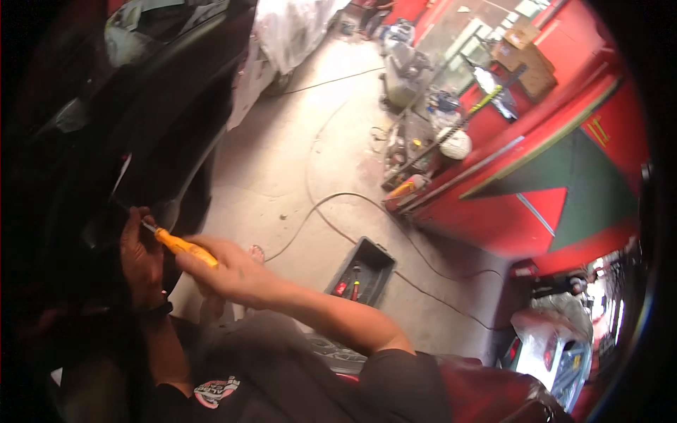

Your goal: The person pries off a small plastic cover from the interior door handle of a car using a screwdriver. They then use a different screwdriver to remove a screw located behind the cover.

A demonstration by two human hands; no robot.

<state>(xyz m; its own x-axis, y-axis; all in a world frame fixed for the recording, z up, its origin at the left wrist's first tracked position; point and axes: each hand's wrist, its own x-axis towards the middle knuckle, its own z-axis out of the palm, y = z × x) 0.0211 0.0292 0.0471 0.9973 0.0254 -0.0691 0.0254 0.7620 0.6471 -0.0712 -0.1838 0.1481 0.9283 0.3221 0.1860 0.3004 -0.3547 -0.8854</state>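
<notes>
My right hand [220, 266] grips a yellow-handled screwdriver [183, 250], angled up and left toward a dark, glossy vehicle panel [162, 113] filling the left side. My left hand [141, 261] is raised against that panel at the screwdriver's metal end, fingers curled around something I cannot make out in the shadow. A thin pale edge shows on the panel just above my left fingers. Whether the screwdriver's tip touches the panel is hidden by my fingers and the dark.
A grey tray [375, 275] with tools lies on the concrete floor [296, 148], crossed by cables [437, 268]. Red and green boards [578, 183], cluttered equipment [405, 70] and cardboard boxes [529, 70] line the right. Plastic sheeting [289, 28] hangs at top; a person [374, 14] stands far back.
</notes>
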